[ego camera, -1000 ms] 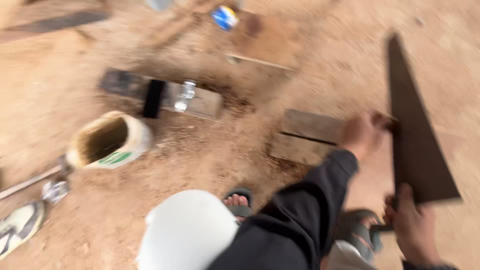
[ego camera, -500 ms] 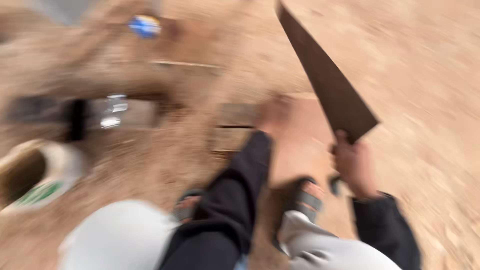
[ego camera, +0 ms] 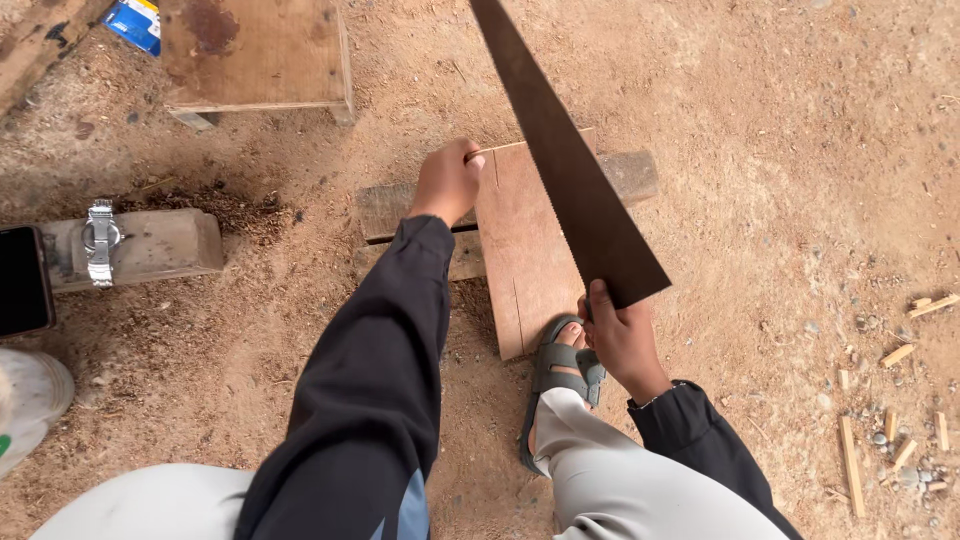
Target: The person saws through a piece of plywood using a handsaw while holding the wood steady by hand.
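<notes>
My left hand (ego camera: 447, 182) grips the far left corner of a thin plywood board (ego camera: 527, 250) that lies across a wooden block (ego camera: 630, 172) on the dirt. A dark hand saw (ego camera: 570, 160) is held by its handle in my right hand (ego camera: 620, 335), its long blade slanting up and away over the board's right edge. My sandalled right foot (ego camera: 560, 375) presses on the board's near end. Both my arms wear dark sleeves.
A wooden block (ego camera: 150, 245) at left carries a metal wristwatch (ego camera: 100, 240) and a black phone (ego camera: 22, 280). A low wooden stool (ego camera: 255, 55) and a blue packet (ego camera: 135, 22) sit at the top left. Small wood offcuts (ego camera: 890, 420) lie at right. A white container (ego camera: 25, 405) is at the left edge.
My view has swung right and steadied over the board. The saw has come in from the right and now slants over the board's right edge; my left hand stays on the board.
</notes>
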